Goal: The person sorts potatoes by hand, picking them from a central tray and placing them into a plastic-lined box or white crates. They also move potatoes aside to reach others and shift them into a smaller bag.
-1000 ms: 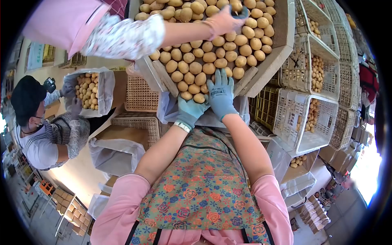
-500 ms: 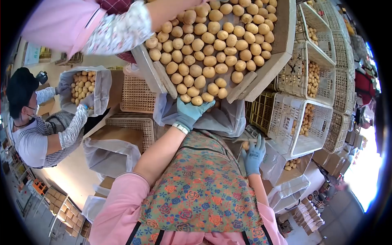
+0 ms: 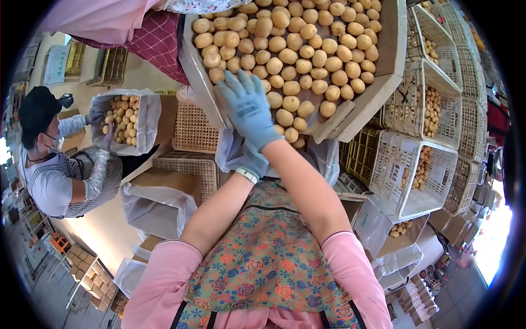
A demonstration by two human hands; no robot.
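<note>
Many small round potatoes (image 3: 303, 66) lie on a sorting tray (image 3: 378, 90) with raised wooden sides, which narrows to a mouth toward me. My right hand (image 3: 249, 112), in a blue glove, reaches across to the tray's left side, fingers stretched out flat over the nearest potatoes. Below its wrist is my left hand (image 3: 253, 163), also gloved, at the mouth; my right hand and forearm hide its fingers, so what it holds cannot be seen. Under the mouth hangs a clear plastic liner (image 3: 324, 159), partly covered by my arms.
Plastic crates (image 3: 413, 170) with potatoes are stacked on the right. At left a co-worker (image 3: 66, 170) handles potatoes in a lined box (image 3: 148, 118). A lined carton (image 3: 159, 211) stands at my left. Another person's sleeve (image 3: 98, 19) is at upper left.
My right hand has swung from the lower right up and left onto the potatoes, crossing over my left hand. The other person's arm has drawn back from the tray. The view has shifted slightly.
</note>
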